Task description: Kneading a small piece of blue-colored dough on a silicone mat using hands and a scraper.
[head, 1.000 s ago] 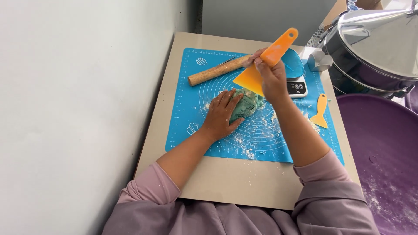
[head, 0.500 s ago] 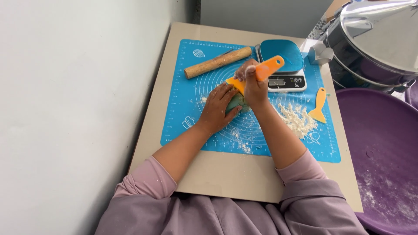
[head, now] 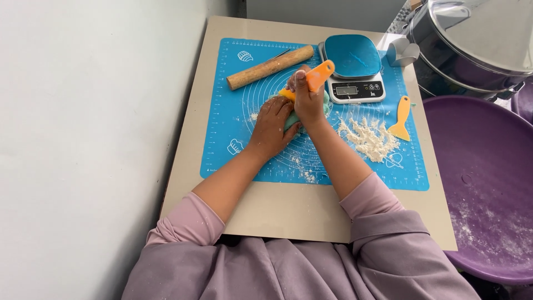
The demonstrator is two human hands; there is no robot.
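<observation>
I am at the cutting step: my right hand (head: 308, 101) is wrapped tight around the orange scraper (head: 314, 78), handle pointing up and away toward the scale (head: 353, 68), blade end down at the green dough (head: 291, 119). The dough sits near the middle of the blue mat (head: 233, 119), mostly hidden under both hands, so I cannot tell how deep the blade is in it. My left hand (head: 273, 125) lies flat on the dough's near-left side, fingers spread and curved over it, pinning it to the mat.

I judge the next move needs a firm downward press through the dough while the left hand holds it in place, with those fingers kept clear of the blade edge.

Both forearms reach forward from the table's near edge and meet over the dough, right wrist cocked, left wrist low. A rolling pin (head: 270, 67) lies diagonally behind the hands, loose flour (head: 369, 138) is to the right, and a small spatula (head: 402, 118) is just beside it.
</observation>
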